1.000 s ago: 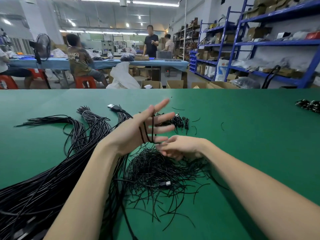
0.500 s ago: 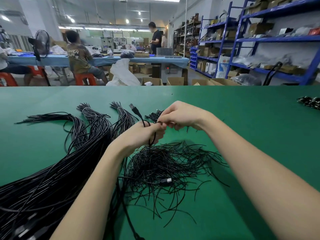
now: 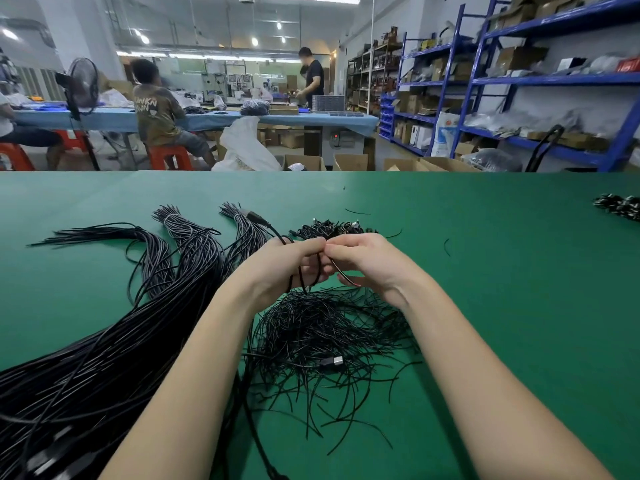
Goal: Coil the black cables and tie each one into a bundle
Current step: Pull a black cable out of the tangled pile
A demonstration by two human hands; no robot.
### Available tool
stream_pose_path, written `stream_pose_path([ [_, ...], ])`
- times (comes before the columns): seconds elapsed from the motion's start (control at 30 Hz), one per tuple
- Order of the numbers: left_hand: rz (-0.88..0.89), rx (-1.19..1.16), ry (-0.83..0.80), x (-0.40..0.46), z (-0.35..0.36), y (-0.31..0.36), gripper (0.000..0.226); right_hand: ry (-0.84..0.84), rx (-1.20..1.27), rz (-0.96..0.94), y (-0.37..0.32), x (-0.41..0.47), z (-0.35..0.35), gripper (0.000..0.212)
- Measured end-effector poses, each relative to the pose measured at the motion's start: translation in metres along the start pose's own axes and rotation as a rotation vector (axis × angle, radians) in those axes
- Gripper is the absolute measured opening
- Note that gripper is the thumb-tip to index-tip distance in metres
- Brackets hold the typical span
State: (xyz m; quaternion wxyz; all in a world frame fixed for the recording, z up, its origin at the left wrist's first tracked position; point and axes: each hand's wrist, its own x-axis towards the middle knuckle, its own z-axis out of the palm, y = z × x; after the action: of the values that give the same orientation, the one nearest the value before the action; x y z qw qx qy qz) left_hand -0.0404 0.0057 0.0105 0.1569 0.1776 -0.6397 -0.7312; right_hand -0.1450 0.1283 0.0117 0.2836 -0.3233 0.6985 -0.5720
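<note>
My left hand (image 3: 287, 263) grips a coiled black cable (image 3: 306, 275) whose loops hang below my fingers; its plug end (image 3: 256, 216) sticks up and away to the left. My right hand (image 3: 367, 261) meets the left above the table and pinches a thin tie wire (image 3: 341, 271) against the coil. Under both hands lies a heap of short black tie wires (image 3: 329, 334). A large mass of long black cables (image 3: 104, 358) stretches across the green table (image 3: 485, 306) on the left, its far ends tied in tufts.
Small coiled bundles (image 3: 332, 230) lie just beyond my hands, and more sit at the far right edge (image 3: 620, 206). A loose USB plug (image 3: 334, 362) rests in the tie heap. People work at a blue table behind; blue shelving stands on the right.
My left hand went from spread fingers with cable wound round them to gripping the coil. My right hand rose from the tie heap and now pinches a tie at the coil.
</note>
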Motion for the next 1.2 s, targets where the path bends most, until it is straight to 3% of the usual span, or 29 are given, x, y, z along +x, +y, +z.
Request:
stream_pose_path([
  [0.1, -0.015, 0.010, 0.024, 0.003, 0.005, -0.002, 0.022, 0.058, 0.088, 0.016, 0.010, -0.007, 0.005, 0.006],
  [0.3, 0.069, 0.222, 0.065, 0.006, 0.004, -0.012, 0.040, 0.315, -0.281, -0.158, 0.018, -0.008, 0.016, 0.006],
  [0.4, 0.075, 0.370, 0.065, 0.003, 0.003, -0.014, 0.031, 0.201, -0.435, -0.115, 0.012, -0.012, 0.008, 0.005],
  [0.5, 0.061, 0.333, -0.004, -0.001, 0.004, -0.011, 0.029, 0.026, -0.479, -0.034, -0.002, -0.017, -0.020, 0.020],
  [0.6, 0.084, 0.311, -0.120, -0.004, 0.008, -0.009, 0.029, 0.069, -0.336, -0.209, -0.011, -0.014, -0.032, 0.018],
  [0.7, 0.130, 0.377, -0.260, -0.006, 0.012, -0.011, 0.022, -0.152, -0.277, -0.373, -0.014, -0.008, -0.017, 0.025],
  [0.8, 0.116, 0.312, -0.407, -0.011, 0.015, -0.011, 0.010, -0.240, -0.346, -0.382, -0.015, -0.005, -0.003, 0.007],
  [0.87, 0.079, 0.233, -0.434, -0.012, 0.013, -0.010, 0.006, -0.168, -0.335, -0.381, -0.013, -0.003, -0.002, 0.008],
  [1.0, 0.024, 0.128, -0.361, -0.012, 0.010, -0.009, 0.027, 0.055, -0.369, -0.379, -0.005, 0.004, -0.005, 0.013],
  [1.2, 0.034, 0.132, -0.280, -0.010, 0.018, -0.009, 0.025, 0.131, -0.446, -0.290, -0.007, 0.006, -0.010, 0.018],
])
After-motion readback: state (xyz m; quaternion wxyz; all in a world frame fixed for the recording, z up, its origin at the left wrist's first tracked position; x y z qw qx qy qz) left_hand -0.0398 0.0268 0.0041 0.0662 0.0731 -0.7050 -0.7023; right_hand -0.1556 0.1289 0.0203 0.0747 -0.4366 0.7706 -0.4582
